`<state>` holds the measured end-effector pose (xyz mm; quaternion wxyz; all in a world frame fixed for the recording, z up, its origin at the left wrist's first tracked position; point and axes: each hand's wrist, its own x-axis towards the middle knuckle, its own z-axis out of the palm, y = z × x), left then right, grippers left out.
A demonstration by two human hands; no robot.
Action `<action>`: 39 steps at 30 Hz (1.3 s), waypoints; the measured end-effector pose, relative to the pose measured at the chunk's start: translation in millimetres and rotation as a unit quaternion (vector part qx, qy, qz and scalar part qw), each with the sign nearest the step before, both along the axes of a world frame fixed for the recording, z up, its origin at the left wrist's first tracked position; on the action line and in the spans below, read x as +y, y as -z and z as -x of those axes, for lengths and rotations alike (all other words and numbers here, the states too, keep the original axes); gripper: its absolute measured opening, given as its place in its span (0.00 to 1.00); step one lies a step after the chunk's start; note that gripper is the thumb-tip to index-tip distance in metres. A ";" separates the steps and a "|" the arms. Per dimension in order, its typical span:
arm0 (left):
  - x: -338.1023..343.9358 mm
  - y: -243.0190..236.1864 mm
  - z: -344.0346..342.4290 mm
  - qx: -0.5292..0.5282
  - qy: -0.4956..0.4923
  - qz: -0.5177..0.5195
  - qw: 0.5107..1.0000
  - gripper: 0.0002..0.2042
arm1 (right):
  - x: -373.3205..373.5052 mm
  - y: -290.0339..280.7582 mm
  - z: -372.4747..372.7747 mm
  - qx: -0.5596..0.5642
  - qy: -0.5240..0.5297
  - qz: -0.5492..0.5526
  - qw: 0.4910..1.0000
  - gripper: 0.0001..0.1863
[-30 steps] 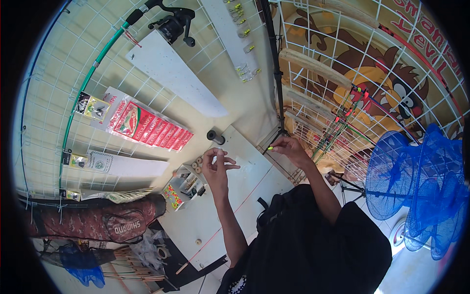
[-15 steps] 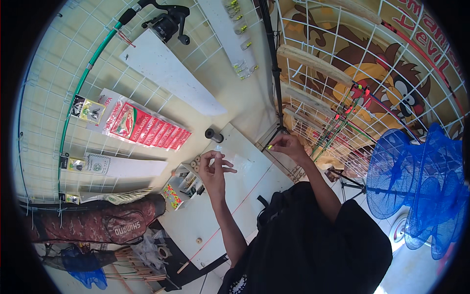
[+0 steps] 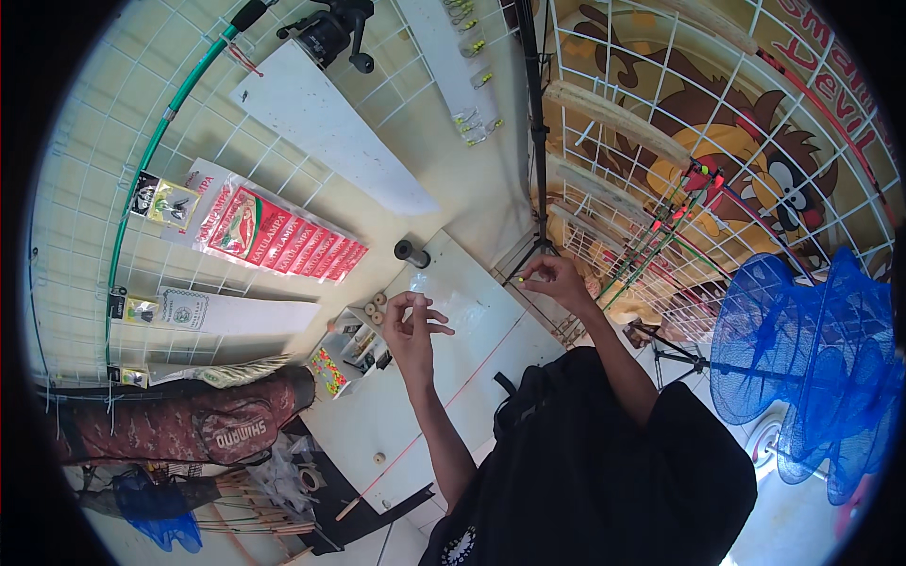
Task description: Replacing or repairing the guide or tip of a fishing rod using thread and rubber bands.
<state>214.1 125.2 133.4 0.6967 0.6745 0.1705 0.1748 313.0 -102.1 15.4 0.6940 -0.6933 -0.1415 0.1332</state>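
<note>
My left hand hovers over the white table, thumb and forefinger pinched together and the other fingers loosely spread. Whatever lies in that pinch is too small to make out. To its right, past the table's far right edge, my right hand grips a tiny yellow-green piece between thumb and forefinger. A thin red rod with a pale wooden end lies across the table beneath both arms. Clear plastic shows on the tabletop just beyond my left hand.
Beside my left hand stands a white compartment box with bright beads and small parts. A dark cylinder stands at the table's back. Wire racks with packets and rods rise left and right; a blue net hangs at right.
The view has shifted slightly. Both hands keep nearly the same places and pinches; the tiny yellow-green piece still sits in my right fingertips, showing a little less.
</note>
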 end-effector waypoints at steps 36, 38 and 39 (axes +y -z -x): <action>-40.6 74.0 18.3 0.129 0.139 0.017 0.982 0.08 | 11.3 -26.0 35.5 0.054 -0.163 -0.027 0.985 0.07; -38.9 113.3 14.0 0.108 0.111 -0.012 0.988 0.09 | 3.4 -25.3 34.9 0.070 -0.085 0.030 0.993 0.08; -39.9 133.2 12.6 0.108 0.112 -0.009 0.988 0.09 | -0.8 -22.0 33.6 0.070 -0.085 0.033 0.993 0.08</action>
